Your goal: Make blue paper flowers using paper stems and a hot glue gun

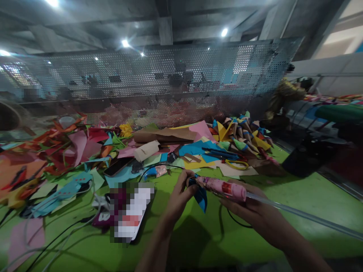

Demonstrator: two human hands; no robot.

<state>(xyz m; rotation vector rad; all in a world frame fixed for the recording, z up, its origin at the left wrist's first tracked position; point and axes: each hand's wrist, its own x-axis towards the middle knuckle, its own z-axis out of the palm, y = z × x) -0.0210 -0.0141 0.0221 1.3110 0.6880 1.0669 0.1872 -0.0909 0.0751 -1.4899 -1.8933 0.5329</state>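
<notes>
My right hand (256,207) is wrapped around a pink hot glue gun (218,186), whose front end points left. A long clear glue stick (306,216) runs out of its back toward the right edge. My left hand (181,196) pinches a folded blue paper piece (200,198) between thumb and fingers. The front of the gun is right at the paper's upper part; whether they touch I cannot tell. A black cord (239,223) hangs below the gun.
A lit phone (136,211) lies left of my hands among cables. Paper scraps (76,151), a brown sheet (167,135), yellow-handled scissors (236,164) and several folded paper pieces (238,132) cover the back of the green table (306,196). A perforated metal panel (159,83) stands behind; a person (283,94) is at far right.
</notes>
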